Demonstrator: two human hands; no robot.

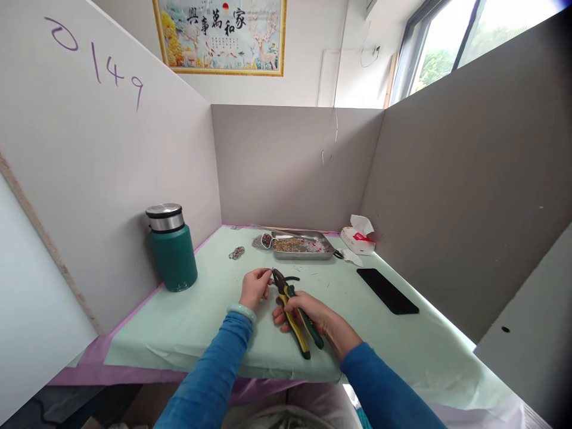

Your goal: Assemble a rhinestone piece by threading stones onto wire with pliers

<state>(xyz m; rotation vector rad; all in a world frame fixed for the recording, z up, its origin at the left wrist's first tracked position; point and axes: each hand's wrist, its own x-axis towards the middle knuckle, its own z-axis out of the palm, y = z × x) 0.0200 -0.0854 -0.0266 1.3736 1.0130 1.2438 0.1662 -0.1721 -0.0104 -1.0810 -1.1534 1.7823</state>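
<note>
My right hand [313,316] is closed round the yellow and green handles of a pair of pliers [297,316], whose dark jaws point up and away from me. My left hand [254,287] pinches something tiny right at the jaw tips; I cannot make out what it is. A pale green bangle [241,311] circles my left wrist. Both sleeves are blue. The hands work just above the light green table cover [201,322], near its front middle.
A green flask with a steel lid [172,247] stands at the left. A metal tray of small beads [304,245] sits at the back, a small pile [236,252] left of it. Tissue pack [357,238] back right, black phone [387,290] on the right. Grey partitions surround the table.
</note>
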